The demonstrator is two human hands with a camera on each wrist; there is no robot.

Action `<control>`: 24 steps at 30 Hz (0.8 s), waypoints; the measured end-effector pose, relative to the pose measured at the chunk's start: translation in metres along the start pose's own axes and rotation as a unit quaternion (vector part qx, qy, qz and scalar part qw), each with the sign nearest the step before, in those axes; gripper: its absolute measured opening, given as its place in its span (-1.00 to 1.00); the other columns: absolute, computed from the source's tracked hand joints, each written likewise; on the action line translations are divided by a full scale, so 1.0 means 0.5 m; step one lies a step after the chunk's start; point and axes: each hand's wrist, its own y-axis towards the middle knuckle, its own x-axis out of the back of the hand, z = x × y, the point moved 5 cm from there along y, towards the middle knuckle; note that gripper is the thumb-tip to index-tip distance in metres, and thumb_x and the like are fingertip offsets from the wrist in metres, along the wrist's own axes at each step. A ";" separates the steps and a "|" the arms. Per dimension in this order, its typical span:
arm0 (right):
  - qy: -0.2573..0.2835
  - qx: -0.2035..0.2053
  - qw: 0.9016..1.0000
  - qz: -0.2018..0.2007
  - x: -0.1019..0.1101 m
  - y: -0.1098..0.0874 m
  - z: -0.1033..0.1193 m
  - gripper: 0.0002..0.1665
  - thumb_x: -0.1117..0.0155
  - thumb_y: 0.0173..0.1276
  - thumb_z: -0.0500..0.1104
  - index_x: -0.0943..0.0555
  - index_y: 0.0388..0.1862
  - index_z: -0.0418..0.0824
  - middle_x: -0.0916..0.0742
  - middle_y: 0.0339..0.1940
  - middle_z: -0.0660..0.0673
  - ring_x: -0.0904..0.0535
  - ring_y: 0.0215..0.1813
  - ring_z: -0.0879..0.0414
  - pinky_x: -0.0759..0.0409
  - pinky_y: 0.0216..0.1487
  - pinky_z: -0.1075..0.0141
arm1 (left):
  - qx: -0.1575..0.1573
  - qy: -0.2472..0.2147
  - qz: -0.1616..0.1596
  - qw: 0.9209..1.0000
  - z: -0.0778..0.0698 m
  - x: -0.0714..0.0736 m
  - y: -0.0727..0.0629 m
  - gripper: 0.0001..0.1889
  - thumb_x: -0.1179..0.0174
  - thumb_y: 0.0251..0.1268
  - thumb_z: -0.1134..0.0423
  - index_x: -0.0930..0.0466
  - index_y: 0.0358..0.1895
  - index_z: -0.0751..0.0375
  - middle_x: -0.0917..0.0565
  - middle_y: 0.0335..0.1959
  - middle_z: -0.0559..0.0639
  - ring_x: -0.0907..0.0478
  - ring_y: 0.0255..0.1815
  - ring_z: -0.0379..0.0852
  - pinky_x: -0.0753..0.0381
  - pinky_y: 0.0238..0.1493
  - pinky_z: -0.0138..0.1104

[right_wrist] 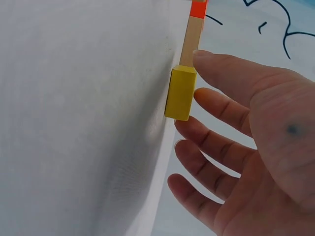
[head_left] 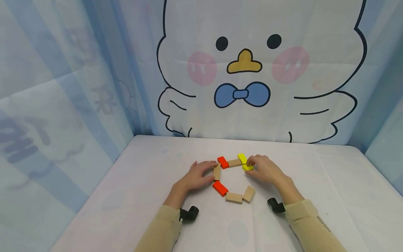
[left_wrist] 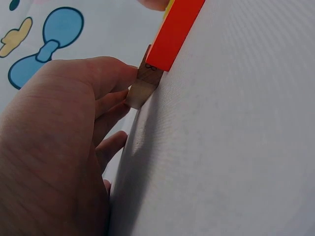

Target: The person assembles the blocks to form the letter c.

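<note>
Small wooden blocks form a broken ring on the table. At its left side my left hand (head_left: 198,175) holds a plain wooden block (head_left: 217,172), thumb and index finger at its edges; the left wrist view shows the fingertips right at the block (left_wrist: 141,93). Across the ring, my right hand (head_left: 266,169) holds a yellow block (head_left: 247,168), thumb and fingers at its edges. Its other fingers spread loosely in the right wrist view, beside the yellow block (right_wrist: 180,93). A second yellow block (head_left: 241,158) adjoins it.
A red block (head_left: 223,162) and a plain block (head_left: 234,163) link the far side. The near side has a red block (head_left: 220,188) and two plain blocks (head_left: 234,197). A white cloth (head_left: 126,210) covers the table; a printed curtain (head_left: 242,115) hangs behind.
</note>
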 end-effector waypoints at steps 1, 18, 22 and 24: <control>0.001 -0.001 1.000 0.001 0.000 0.000 0.001 -0.68 -0.45 0.30 -0.12 -0.64 -0.04 -0.23 -0.66 -0.09 -0.18 -0.52 -0.05 -0.12 -0.56 0.08 -0.08 | 0.000 0.000 0.001 1.000 0.000 0.000 0.000 -0.42 -0.09 0.41 0.07 -0.39 0.48 0.03 -0.38 0.48 0.01 -0.21 0.52 0.02 0.19 0.53 0.15; -0.001 0.000 1.000 -0.003 0.004 -0.002 0.005 -0.73 -0.42 0.31 -0.20 -0.65 -0.04 -0.24 -0.67 -0.15 -0.12 -0.53 -0.10 -0.07 -0.57 0.05 -0.05 | 0.000 0.004 -0.001 1.000 0.002 0.000 -0.001 -0.42 -0.09 0.42 0.07 -0.39 0.48 0.02 -0.38 0.48 0.00 -0.21 0.52 0.01 0.18 0.53 0.15; 0.000 0.003 1.000 -0.003 0.005 -0.003 0.007 -0.74 -0.41 0.31 -0.23 -0.65 -0.04 -0.25 -0.68 -0.13 -0.13 -0.53 -0.08 -0.08 -0.55 0.08 -0.07 | 0.000 0.001 0.000 1.000 0.004 0.000 0.000 -0.42 -0.09 0.42 0.07 -0.39 0.49 0.01 -0.38 0.48 -0.01 -0.20 0.53 0.00 0.18 0.53 0.14; 0.001 0.005 1.000 -0.001 0.005 -0.003 0.007 -0.74 -0.41 0.30 -0.24 -0.65 -0.05 -0.26 -0.68 -0.13 -0.13 -0.53 -0.07 -0.08 -0.55 0.09 -0.08 | 0.001 -0.001 0.001 1.000 0.004 0.000 0.000 -0.42 -0.10 0.42 0.07 -0.39 0.48 0.02 -0.38 0.48 -0.01 -0.20 0.52 0.01 0.18 0.53 0.14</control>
